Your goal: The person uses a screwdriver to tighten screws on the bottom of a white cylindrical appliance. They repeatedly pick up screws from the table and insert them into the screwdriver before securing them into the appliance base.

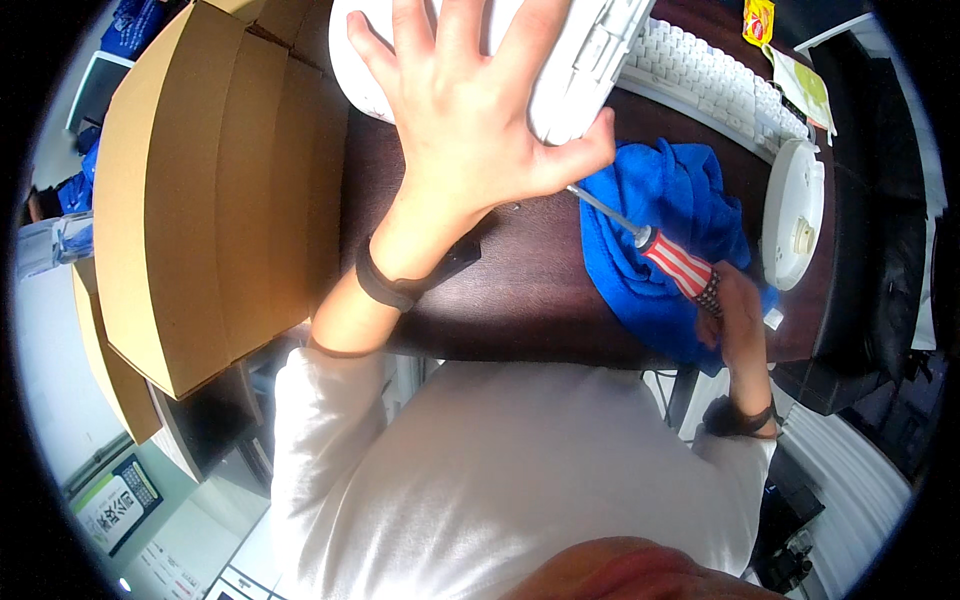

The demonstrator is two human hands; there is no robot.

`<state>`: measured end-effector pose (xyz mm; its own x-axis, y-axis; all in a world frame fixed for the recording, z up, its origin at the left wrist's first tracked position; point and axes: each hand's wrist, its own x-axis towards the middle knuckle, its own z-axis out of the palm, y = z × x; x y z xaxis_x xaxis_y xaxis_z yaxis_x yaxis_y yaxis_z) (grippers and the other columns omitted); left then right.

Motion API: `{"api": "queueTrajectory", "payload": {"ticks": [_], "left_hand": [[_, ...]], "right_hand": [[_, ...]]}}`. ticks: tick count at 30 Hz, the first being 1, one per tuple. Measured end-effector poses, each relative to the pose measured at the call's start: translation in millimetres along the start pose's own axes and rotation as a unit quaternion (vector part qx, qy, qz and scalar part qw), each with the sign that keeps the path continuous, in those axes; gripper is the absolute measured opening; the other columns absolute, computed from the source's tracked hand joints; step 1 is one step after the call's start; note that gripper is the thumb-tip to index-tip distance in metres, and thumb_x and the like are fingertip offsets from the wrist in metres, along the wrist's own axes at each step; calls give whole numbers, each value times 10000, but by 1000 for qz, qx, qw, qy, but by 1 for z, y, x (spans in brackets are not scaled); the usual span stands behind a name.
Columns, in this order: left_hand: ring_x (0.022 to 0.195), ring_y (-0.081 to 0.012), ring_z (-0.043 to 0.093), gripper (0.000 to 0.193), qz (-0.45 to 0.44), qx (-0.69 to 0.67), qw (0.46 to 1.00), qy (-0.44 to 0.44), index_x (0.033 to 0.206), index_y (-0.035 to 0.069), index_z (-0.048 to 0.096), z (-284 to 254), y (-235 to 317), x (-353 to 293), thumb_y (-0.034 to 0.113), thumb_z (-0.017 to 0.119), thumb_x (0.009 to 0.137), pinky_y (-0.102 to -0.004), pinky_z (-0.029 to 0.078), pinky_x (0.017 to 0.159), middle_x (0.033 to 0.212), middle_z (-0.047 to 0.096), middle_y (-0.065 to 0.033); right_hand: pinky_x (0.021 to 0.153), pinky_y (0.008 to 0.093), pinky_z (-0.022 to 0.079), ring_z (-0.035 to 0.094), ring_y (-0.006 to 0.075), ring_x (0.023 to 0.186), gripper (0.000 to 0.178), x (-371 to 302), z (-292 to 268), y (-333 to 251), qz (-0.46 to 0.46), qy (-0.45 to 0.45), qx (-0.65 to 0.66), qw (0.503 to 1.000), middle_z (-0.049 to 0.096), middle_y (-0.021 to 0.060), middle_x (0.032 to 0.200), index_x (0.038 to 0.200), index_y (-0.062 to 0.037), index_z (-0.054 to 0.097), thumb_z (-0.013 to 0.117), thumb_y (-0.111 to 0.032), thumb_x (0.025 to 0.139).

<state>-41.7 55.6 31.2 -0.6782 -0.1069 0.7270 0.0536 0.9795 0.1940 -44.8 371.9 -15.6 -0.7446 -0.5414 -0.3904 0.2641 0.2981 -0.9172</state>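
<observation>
My left hand (465, 115) lies spread over a white plastic housing (575, 95), its fingers apart and pressing on the top. The far part of the housing runs out of view. My right hand (738, 315) is closed around the handle of a screwdriver (678, 262) with red and white stripes and a dark, white-spotted end. Its metal shaft points up and left toward the housing, and the tip is hidden by my left thumb. Under the screwdriver lies a crumpled blue cloth (660, 200) on the dark wooden table (530, 290).
A large cardboard box (220, 200) stands along the left side. Beyond the cloth is a white keyboard (705, 80). A round white plastic part (795, 215) rests at the right, near a black chair (870, 230). A yellow packet (758, 20) is at the far right.
</observation>
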Motion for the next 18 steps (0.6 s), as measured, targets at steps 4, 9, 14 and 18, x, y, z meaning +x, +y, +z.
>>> {"api": "queueTrajectory", "payload": {"ticks": [4,9,14,18], "left_hand": [[1200,-508,347,694,21,21,999,14,1175,117,587,0,-3,-1,478,642,584,-681,201,909,1250,458,-225],[1189,-507,360,696,-6,7,1000,-3,1174,116,588,0,-1,-2,481,641,585,-677,203,909,1243,464,-225],[1178,-512,366,697,24,41,999,2,1174,115,589,-3,1,2,482,642,584,-681,206,901,1236,468,-226],[1189,-489,373,692,34,25,999,28,1182,96,577,0,-3,1,451,645,593,-653,218,930,1240,473,-225]], "right_hand": [[452,197,388,468,64,493,329,-3,-1,1,17,-3,85,996,487,6,649,1120,-55,447,537,-299,919],[694,246,454,546,133,748,469,1,10,-6,-196,124,-299,926,542,45,825,1101,-54,474,735,-124,718],[548,220,425,533,127,582,302,8,-6,12,-170,74,-199,962,546,41,698,940,-24,571,603,-311,853],[319,211,271,369,84,316,389,8,-8,1,27,-17,96,995,436,4,480,958,-1,570,453,-372,941]]}}
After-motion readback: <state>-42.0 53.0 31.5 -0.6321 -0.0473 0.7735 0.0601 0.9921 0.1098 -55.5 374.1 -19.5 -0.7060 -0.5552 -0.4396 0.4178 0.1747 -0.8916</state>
